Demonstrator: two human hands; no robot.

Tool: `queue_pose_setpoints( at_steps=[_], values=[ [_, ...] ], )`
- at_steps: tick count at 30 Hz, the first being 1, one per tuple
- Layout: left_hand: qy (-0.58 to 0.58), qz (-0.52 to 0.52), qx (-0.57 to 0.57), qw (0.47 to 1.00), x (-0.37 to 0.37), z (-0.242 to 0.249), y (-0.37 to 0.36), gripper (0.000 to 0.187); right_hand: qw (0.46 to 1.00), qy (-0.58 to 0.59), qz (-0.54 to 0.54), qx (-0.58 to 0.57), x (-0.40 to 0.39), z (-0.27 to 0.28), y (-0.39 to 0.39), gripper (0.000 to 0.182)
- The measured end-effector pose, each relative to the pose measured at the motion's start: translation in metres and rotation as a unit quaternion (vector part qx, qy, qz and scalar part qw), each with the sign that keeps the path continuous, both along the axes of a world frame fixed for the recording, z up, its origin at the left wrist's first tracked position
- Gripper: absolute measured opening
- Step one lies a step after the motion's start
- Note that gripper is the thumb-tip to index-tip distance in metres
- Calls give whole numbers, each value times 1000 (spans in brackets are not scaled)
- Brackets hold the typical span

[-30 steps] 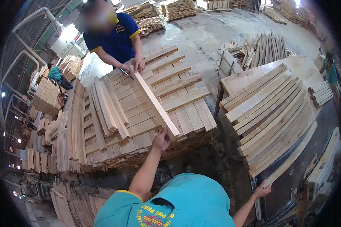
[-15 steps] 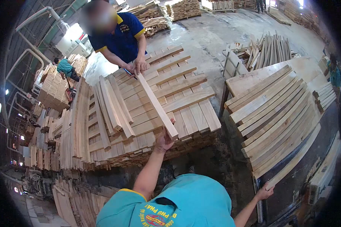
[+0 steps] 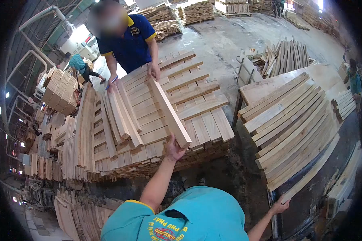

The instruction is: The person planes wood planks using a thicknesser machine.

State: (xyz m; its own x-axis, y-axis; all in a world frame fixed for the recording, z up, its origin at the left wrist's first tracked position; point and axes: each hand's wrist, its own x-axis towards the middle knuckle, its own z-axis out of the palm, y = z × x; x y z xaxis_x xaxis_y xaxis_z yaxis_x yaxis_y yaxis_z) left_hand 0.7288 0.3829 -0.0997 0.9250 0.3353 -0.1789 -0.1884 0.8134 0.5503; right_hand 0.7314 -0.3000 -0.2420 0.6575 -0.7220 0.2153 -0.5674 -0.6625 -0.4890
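Observation:
My left hand (image 3: 175, 150) grips the near end of a long wooden bar (image 3: 167, 107) above the stacked boards (image 3: 209, 125). A person in a dark blue shirt (image 3: 126, 42) holds the bar's far end with one hand; a blue pen is in the other. At the lower right, my right hand (image 3: 280, 205) is closed on the near end of a light wooden strip (image 3: 314, 170). That strip lies along the edge of a row of curved strips (image 3: 287, 130). Several loose bars (image 3: 120, 116) rest on the stack, left of the held bar.
A wooden panel (image 3: 330, 74) lies under the curved strips. Behind it stands a pile of wood pieces (image 3: 287, 58). Another person in teal (image 3: 77, 63) is by a wood stack (image 3: 60, 91) at the left. More wood stacks (image 3: 196, 12) stand at the back.
The held bar has turned to show more of its side face. The co-worker's pen hand has moved off it, toward the loose bars. The person at the far left has shifted stance.

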Motion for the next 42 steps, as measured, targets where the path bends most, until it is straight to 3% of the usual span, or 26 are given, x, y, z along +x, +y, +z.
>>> queue_pose_setpoints(
  at_steps=[4,10,12,25,31,35,37,42],
  values=[
    [-14,-20,7,1000,2,-3,1,68,1000,-1,3,-19,-1,-7,-5,75],
    [42,29,-1,999,4,1,-5,62,1000,-11,-5,-10,-1,4,6,75],
    [14,-2,55,998,5,-1,-3,66,1000,-17,3,-13,0,2,4,78],
    [45,-85,81,992,9,-24,7,71,999,-20,12,-43,1,-3,-1,77],
    [79,-40,73,993,8,-14,-2,62,999,-28,0,-47,1,-17,-8,72],
    [88,-23,65,994,9,-42,7,48,998,-40,7,-47,1,-16,-8,70],
    [91,-21,66,993,9,-51,11,43,999,15,-6,-29,1,-12,-7,76],
    [100,-33,36,994,10,-55,14,31,999,9,-11,-36,1,-12,-7,75]
  ],
)
